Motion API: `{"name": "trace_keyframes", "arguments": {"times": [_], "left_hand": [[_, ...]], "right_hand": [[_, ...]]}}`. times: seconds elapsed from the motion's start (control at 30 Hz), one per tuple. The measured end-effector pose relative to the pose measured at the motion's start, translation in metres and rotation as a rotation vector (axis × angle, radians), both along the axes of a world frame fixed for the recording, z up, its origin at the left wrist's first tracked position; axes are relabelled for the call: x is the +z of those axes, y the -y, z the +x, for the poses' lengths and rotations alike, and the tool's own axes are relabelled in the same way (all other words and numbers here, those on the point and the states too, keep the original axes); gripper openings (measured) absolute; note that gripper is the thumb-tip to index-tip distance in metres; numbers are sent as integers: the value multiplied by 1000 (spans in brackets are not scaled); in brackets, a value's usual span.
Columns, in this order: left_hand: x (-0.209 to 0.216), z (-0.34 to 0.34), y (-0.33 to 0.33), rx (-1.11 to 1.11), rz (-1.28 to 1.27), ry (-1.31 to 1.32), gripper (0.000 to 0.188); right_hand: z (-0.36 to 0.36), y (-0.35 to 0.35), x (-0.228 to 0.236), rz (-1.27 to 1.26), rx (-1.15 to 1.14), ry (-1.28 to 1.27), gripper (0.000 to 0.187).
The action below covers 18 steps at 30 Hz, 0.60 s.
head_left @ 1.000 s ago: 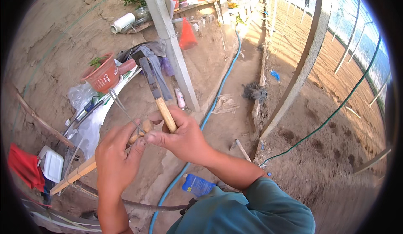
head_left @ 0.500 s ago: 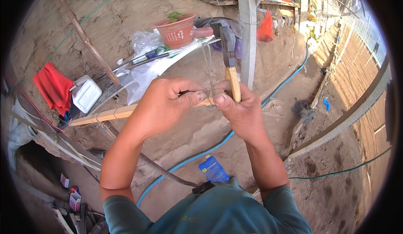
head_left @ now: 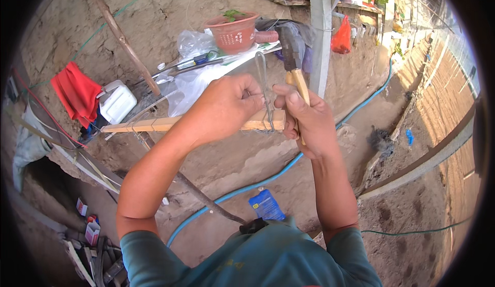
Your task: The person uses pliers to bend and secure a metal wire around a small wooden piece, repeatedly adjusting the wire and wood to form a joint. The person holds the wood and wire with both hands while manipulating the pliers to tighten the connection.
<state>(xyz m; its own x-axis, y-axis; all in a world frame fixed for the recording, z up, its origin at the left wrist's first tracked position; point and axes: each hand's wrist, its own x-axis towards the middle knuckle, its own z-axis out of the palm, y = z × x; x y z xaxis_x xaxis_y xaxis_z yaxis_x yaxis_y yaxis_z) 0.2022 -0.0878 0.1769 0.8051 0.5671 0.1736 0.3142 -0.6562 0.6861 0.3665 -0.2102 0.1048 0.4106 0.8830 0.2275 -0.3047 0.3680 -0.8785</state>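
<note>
My left hand (head_left: 229, 104) is closed at the near end of a pale wooden bar (head_left: 170, 123), its fingers pinching at a bent loop of wire (head_left: 262, 76). The loop stands up above the bar, and more wire wraps around the bar's end. To the right of that end, my right hand (head_left: 309, 117) grips a pair of pliers (head_left: 301, 84) with pale wood-coloured handles. Their dark metal head (head_left: 290, 45) points up and away, apart from the wire.
Behind my hands, a terracotta-coloured pot (head_left: 232, 32) with a small plant stands among plastic sheeting. A grey post (head_left: 320, 39) rises close to the pliers. A blue hose (head_left: 242, 189) runs below. A red cloth (head_left: 77, 94) and white container (head_left: 117, 103) sit at left.
My right hand has drawn away from the wire to the right with the pliers, uncovering the bar's end. The left fingers stay at the wire. The whole view has shifted slightly.
</note>
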Motion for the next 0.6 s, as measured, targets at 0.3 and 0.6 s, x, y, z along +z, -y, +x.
{"name": "trace_keyframes", "arguments": {"times": [0.3, 0.6], "left_hand": [[-2, -3, 4, 13, 72, 11, 21], [2, -25, -9, -325, -234, -73, 42]], "right_hand": [[10, -18, -5, -118, 261, -25, 42], [15, -18, -32, -115, 342, -310, 18]]}}
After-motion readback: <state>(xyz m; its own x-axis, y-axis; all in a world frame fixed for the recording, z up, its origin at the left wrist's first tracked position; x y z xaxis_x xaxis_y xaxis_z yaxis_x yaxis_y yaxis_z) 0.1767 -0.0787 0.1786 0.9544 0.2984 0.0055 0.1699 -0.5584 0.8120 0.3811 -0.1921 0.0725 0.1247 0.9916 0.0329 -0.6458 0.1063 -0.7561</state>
